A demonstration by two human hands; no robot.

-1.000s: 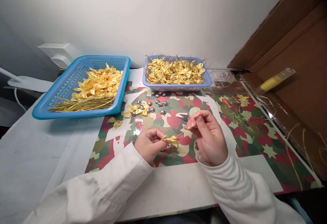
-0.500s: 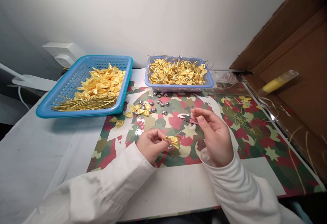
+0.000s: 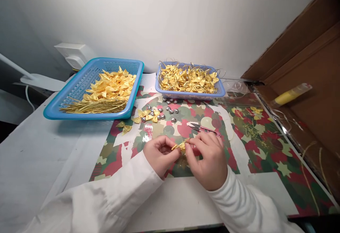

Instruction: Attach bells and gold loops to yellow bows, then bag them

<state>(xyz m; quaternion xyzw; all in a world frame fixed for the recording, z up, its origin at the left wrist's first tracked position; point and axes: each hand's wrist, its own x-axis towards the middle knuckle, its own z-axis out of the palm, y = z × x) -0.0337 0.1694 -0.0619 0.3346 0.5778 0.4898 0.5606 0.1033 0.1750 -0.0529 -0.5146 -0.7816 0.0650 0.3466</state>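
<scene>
At left of the frame I see a blue plastic mesh basket [image 3: 79,87]. At lower centre, the left hand [image 3: 161,155] pinches a small yellow satin bow [image 3: 183,147] with gold cord [image 3: 182,143]; the right hand [image 3: 208,159] has fingertips at this bow, but whether they clamp it, I cannot surely tell.

Both long sleeves [image 3: 106,201] are white, the right deeply wrinkled; the hands [image 3: 160,157] [image 3: 209,160] are bare.

A yellow bow [image 3: 183,147], partly hidden, with gold wire [image 3: 181,143] slanting across it, sits between the fingers [image 3: 198,143].
</scene>
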